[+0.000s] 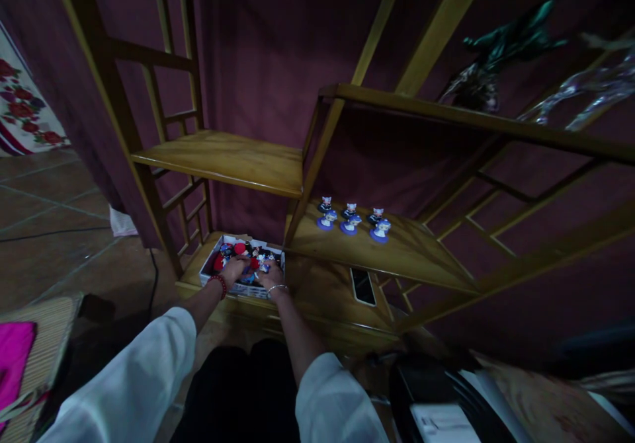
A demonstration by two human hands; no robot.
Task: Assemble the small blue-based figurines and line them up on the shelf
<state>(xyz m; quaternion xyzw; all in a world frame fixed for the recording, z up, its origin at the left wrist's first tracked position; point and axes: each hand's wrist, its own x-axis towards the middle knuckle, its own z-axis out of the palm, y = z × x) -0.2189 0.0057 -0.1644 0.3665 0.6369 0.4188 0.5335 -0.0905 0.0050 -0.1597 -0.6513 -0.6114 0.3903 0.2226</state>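
Wooden shelf (317, 291); left hand (235, 270), right hand (270, 277) among figurines (241, 249) in white box (248, 291), grips unclear.

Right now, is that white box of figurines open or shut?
Open: figurines show in the white box, with left hand and right hand inside.

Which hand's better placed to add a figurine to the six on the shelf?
Right, likely. The right hand is toward the right end of the box, nearer the shelf with the six figurines; the left hand is farther away.
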